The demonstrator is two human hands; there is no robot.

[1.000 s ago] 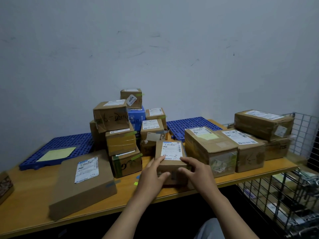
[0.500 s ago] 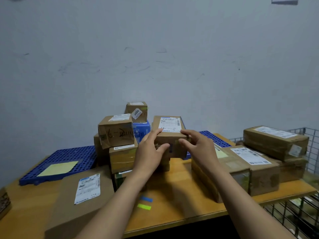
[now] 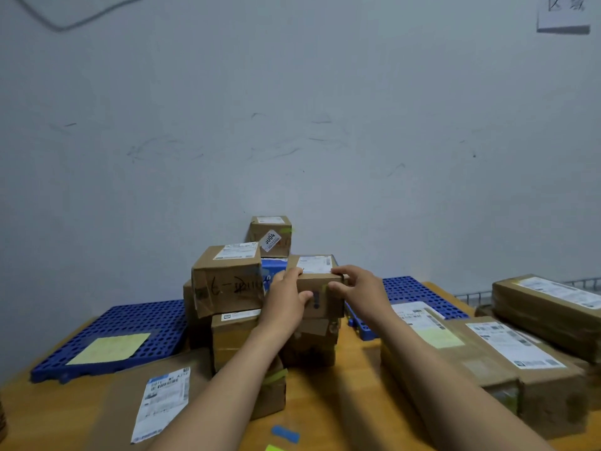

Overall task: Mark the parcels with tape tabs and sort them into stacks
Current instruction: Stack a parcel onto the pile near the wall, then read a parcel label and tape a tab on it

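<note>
At your far left a blue pallet lies on the wooden table, with a yellow sheet on top of it. In front of it sits a flat parcel, label up. Next comes the stack of cartons: a handwritten box on top, and behind it a small box standing highest against the wall.

Your left hand grips the small parcel by its left side, fingers curled over the top edge and thumb pressed on the front face. The parcel sits level at the top of the middle stack, over another carton; whether it rests fully on it you cannot tell. Your right hand holds the parcel's right side the same way, fingers hooked over the top and thumb on the front.

Near the table's front edge lie a blue tape tab and a green tape tab. To the right, a second blue pallet sits behind two large parcels, and a long parcel lies farthest right.
</note>
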